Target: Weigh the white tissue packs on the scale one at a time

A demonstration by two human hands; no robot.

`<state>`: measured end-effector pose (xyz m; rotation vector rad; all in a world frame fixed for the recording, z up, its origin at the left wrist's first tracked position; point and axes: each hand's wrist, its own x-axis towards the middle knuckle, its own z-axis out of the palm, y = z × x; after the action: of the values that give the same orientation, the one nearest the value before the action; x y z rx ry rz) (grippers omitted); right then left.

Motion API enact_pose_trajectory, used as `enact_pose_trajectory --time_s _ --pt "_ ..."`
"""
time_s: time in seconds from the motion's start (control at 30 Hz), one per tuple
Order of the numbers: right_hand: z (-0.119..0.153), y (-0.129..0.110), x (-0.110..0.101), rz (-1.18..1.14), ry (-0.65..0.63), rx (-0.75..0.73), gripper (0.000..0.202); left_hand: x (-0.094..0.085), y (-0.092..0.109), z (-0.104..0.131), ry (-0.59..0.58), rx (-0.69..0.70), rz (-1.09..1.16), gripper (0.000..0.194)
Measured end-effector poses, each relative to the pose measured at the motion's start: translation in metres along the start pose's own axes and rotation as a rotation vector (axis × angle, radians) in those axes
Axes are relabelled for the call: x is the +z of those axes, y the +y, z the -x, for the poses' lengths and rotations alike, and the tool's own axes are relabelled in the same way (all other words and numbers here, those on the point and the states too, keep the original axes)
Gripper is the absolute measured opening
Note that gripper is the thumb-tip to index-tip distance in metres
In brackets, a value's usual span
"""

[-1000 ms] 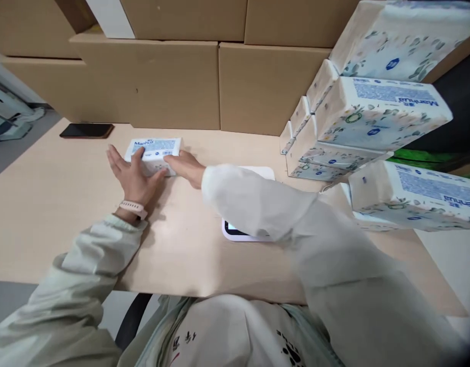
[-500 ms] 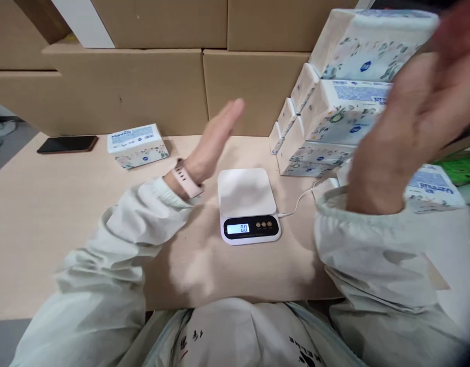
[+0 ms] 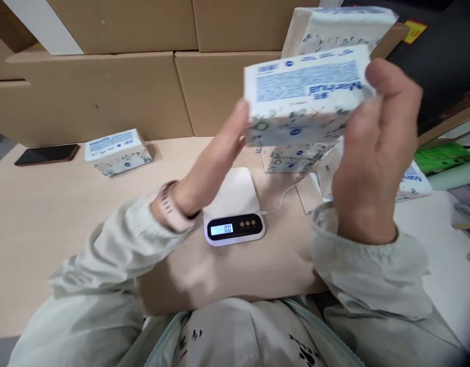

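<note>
A soft pack of tissues [image 3: 306, 94] with blue Manhua print and leaf patterns is up in the air between my hands, tilted a little. My right hand [image 3: 376, 158] grips its right end, thumb side at the top corner. Against the left end press the fingers of my left hand [image 3: 210, 163], which wears a pink wristband. Below sits a white kitchen scale [image 3: 238, 196], its lit display reading 0.0 and its plate bare where it shows; my left hand hides part of the plate.
Behind the raised pack stand stacked tissue packs [image 3: 334, 28], partly hidden. Another tissue pack [image 3: 118, 153] lies at the left beside a dark phone [image 3: 47, 154]. Cardboard boxes [image 3: 105, 97] wall off the table's back. A white cable [image 3: 283, 199] runs right from the scale.
Both hands had nothing in them before; now a tissue pack is held between them above the scale. The right hand has come in from the upper right. The view has shifted somewhat.
</note>
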<state>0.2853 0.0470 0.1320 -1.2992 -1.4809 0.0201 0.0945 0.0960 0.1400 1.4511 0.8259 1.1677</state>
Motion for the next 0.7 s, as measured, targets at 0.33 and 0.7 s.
enact_pose_trajectory --time_s 0.33,0.7 --pt "0.093 0.039 0.047 -0.403 -0.518 0.214 0.059 -0.071 -0.061 0.099 -0.078 -0.154 0.018 0.064" --pt "0.110 0.079 0.052 -0.434 -0.072 0.122 0.044 -0.098 -0.117 0.147 0.195 -0.071 -0.141 0.055"
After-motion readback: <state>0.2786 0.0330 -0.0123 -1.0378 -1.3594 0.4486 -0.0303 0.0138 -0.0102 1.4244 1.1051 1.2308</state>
